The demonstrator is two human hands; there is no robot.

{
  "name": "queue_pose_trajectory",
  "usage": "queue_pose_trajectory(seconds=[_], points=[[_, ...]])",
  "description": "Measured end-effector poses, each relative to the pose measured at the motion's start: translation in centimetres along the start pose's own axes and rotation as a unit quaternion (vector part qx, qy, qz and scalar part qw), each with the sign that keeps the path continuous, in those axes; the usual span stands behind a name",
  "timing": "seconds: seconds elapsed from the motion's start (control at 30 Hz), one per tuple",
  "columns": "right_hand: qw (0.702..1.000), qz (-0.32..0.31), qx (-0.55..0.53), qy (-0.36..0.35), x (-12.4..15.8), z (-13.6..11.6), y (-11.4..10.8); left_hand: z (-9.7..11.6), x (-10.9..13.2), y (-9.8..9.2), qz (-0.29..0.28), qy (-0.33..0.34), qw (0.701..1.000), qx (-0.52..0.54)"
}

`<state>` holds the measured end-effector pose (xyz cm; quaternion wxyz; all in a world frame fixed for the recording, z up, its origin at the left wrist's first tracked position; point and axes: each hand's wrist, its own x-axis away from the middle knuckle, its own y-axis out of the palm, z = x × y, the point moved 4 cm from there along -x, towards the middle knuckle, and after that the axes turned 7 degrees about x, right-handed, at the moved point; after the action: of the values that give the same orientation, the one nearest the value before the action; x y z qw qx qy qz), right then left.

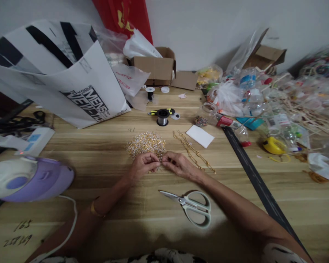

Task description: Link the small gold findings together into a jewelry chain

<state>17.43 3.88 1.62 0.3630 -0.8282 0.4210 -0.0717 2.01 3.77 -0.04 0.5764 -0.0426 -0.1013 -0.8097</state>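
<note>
My left hand (142, 166) and my right hand (178, 164) meet fingertip to fingertip on the wooden table (104, 160), both pinched on something tiny that I cannot make out. Just beyond them lies a heap of small gold and silver beads or findings (146, 143). A gold chain (193, 151) trails from beside my right hand toward the back. White-handled scissors (190, 206) lie shut on the table, near my right forearm.
A purple and white appliance (27, 179) with a white cord sits at the left edge. A large printed paper bag (60, 69) lies at back left. Spools of wire (162, 117), a white pad (200, 136), cardboard boxes (156, 67), a black strip (257, 179) and cluttered plastic bags (276, 102) fill the back and right.
</note>
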Motion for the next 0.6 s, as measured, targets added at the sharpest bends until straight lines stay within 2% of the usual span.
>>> queue_pose_trajectory(seconds=[0.23, 0.4, 0.6], points=[[1.0, 0.006, -0.002, -0.028, 0.11, -0.12, 0.21, -0.58, -0.12, -0.02, -0.007, -0.011, 1.0, -0.002], [0.999, 0.014, -0.017, -0.04, 0.08, -0.35, 0.3, -0.8, -0.07, 0.28, -0.032, -0.03, 0.999, -0.005], [0.999, 0.015, -0.017, -0.034, 0.18, -0.28, 0.3, -0.67, 0.02, 0.34, -0.038, -0.046, 0.998, -0.005]])
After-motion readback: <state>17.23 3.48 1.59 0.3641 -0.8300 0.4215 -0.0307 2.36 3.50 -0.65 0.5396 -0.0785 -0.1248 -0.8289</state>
